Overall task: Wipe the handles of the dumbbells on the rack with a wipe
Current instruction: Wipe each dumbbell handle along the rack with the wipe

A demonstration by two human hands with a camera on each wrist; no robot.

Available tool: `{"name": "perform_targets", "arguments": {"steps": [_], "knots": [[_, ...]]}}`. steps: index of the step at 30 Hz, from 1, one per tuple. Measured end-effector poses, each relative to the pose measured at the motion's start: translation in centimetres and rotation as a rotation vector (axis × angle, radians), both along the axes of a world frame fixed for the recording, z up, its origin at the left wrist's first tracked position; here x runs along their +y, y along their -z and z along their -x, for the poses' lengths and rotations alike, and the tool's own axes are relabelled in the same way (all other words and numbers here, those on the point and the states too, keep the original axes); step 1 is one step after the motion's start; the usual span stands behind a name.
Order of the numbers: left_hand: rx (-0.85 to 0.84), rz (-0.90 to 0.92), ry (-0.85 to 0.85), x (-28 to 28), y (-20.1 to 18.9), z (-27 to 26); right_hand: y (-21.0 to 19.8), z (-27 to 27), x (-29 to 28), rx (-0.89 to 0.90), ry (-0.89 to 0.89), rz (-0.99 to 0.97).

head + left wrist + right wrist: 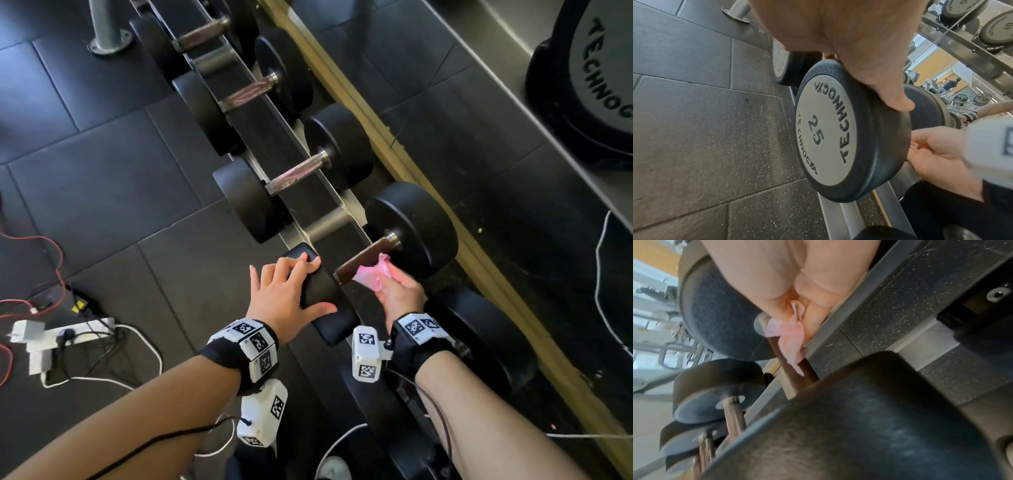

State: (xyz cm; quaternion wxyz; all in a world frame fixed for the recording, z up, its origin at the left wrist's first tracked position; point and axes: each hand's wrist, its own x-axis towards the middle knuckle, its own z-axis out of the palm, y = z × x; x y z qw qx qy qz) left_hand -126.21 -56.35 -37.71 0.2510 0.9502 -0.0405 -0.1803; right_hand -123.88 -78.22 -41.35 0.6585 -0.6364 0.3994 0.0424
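Note:
A black dumbbell lies across the rack, its dark brown handle between two round heads. My left hand rests with spread fingers on the near head, which is marked 25 on its grey face. The thumb lies over that head's rim. My right hand pinches a crumpled pink wipe and holds it against the handle's right side, near the far head. In the right wrist view the wipe drapes over the handle.
More dumbbells lie further along the rack, their handles showing pink-grey. A power strip and cables lie on the rubber floor at left. A larger dumbbell sits under my right wrist. A mirror runs along the right.

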Motion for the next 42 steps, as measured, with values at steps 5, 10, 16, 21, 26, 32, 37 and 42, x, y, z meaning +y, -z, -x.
{"name": "perform_targets", "arguments": {"steps": [5,10,16,21,26,32,37,42], "knots": [[0.010,-0.002,0.008,0.0,-0.3,0.0,0.5,-0.8,1.7,0.016,0.005,0.044],[0.047,-0.021,0.034,0.0,-0.6,-0.2,0.3,-0.8,1.7,0.073,-0.147,0.101],[0.157,-0.022,0.131,1.1,-2.8,-1.6,-3.6,-1.6,1.8,0.222,-0.438,0.379],[0.379,0.013,0.219,2.6,-6.3,-5.9,-8.9,-4.2,3.6,0.195,-0.576,0.405],[0.326,0.035,0.143,6.0,-8.9,-9.3,-12.3,-7.4,5.5,0.135,-0.504,0.274],[0.175,0.114,-0.154,9.9,-8.1,-12.3,-12.5,-11.0,7.7,0.018,-0.602,0.331],[0.066,0.152,-0.335,11.0,-5.4,-14.5,-9.5,-14.9,10.9,-0.046,-0.626,0.373],[0.059,0.163,-0.376,11.6,-3.6,-16.8,-6.5,-18.3,13.0,-0.009,-0.652,0.333]]}}
